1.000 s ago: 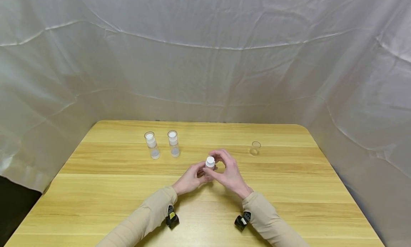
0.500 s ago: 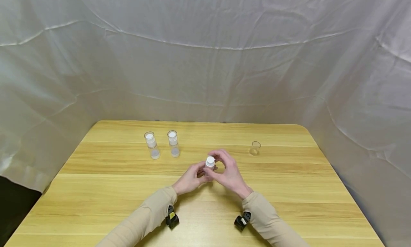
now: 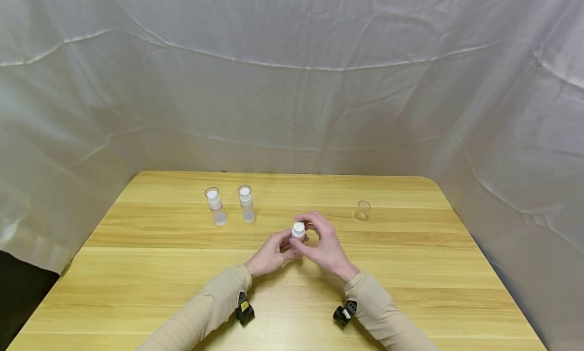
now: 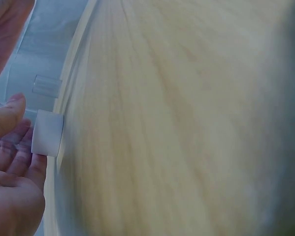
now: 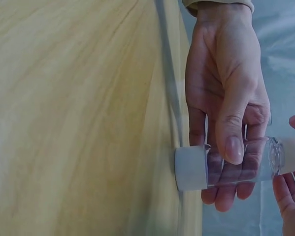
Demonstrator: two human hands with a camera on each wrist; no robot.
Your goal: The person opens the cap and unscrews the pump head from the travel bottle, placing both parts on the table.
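Note:
A small bottle (image 3: 298, 232) with a clear body and white base stands between the two hands. My left hand (image 3: 269, 254) grips its clear body, thumb across the front and fingers behind, as the right wrist view shows. With curled thumb and forefinger, my right hand (image 3: 326, 245) pinches the white upper part just under the white top. In the left wrist view the white base (image 4: 48, 132) is beside the left fingers. Much of the body is hidden by the fingers in the head view.
Two similar bottles (image 3: 215, 207) (image 3: 247, 205) with clear caps over white tops stand at the back left. A loose clear cap (image 3: 362, 211) stands at the back right. The wooden table (image 3: 159, 270) ends at a grey cloth screen (image 3: 292, 112).
Both hands stay in place on the bottle. The right thumb and the white top have turned or shifted very slightly; nothing else moves.

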